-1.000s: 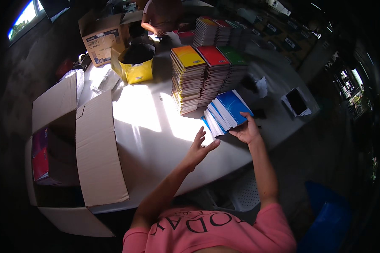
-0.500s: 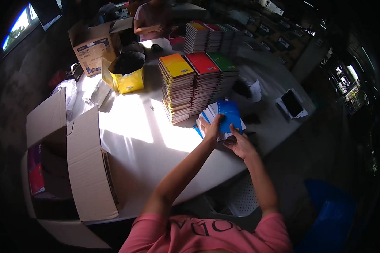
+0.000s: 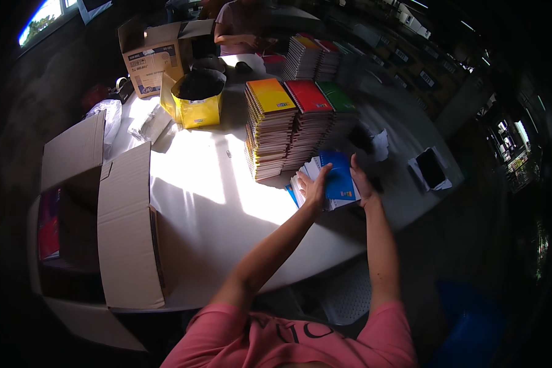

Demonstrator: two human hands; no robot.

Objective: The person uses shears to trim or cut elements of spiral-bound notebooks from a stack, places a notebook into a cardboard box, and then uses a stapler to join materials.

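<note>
While both hands close on the notebooks: the pile sits gathered, no longer fanned as a second ago.
Left hand [image 3: 314,187]: fingers spread flat against the left edge of the blue notebooks [image 3: 337,178]; earlier it hovered apart.
Right hand [image 3: 360,182]: fingers pressed together along the right edge.
Blue notebooks: on the white table [image 3: 202,196], just beside the tall stacks [image 3: 288,126], nearer them than before.
Open carton [image 3: 104,208]: left table edge, unchanged.

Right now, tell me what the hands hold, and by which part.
Both hands grip a small stack of blue notebooks: left hand at its left edge, right hand at its right edge.
</note>
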